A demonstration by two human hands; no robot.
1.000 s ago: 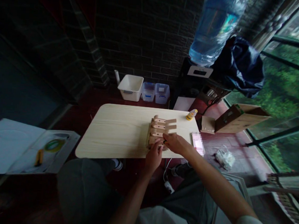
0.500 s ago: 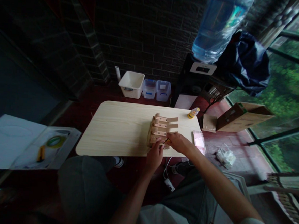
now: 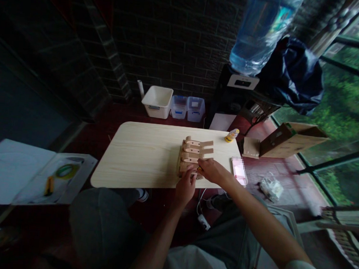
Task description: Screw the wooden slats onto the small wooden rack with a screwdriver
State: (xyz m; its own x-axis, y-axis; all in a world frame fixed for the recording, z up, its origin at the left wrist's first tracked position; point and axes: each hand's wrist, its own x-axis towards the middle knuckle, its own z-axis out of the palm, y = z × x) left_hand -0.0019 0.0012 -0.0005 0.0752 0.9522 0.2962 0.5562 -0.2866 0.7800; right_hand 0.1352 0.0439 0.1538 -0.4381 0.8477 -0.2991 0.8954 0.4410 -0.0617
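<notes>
On the table lies a brown wooden-looking assembly (image 3: 192,150), a block bearing several parallel strips with dark dots and flat ends that stick out to the right. At its near edge my left hand (image 3: 185,187) is closed, fingertips pressed together against the block; what they pinch is too small to make out. My right hand (image 3: 212,170) is closed around a small yellow-and-black tool (image 3: 199,168), whose tip points left toward my left fingertips. Most of the tool is hidden by the right fingers, so its exact kind does not show.
The pale table (image 3: 141,156) carries a yellow-capped bottle (image 3: 232,135) and a phone (image 3: 239,170) on its right side. An open white case (image 3: 67,192) with a coil and a tool lies left. Bins (image 3: 157,102) and a water dispenser (image 3: 243,81) stand behind.
My right hand has shifted very slightly left with the small tool, closer to my left fingertips. The assembly and my left hand stay in place.
</notes>
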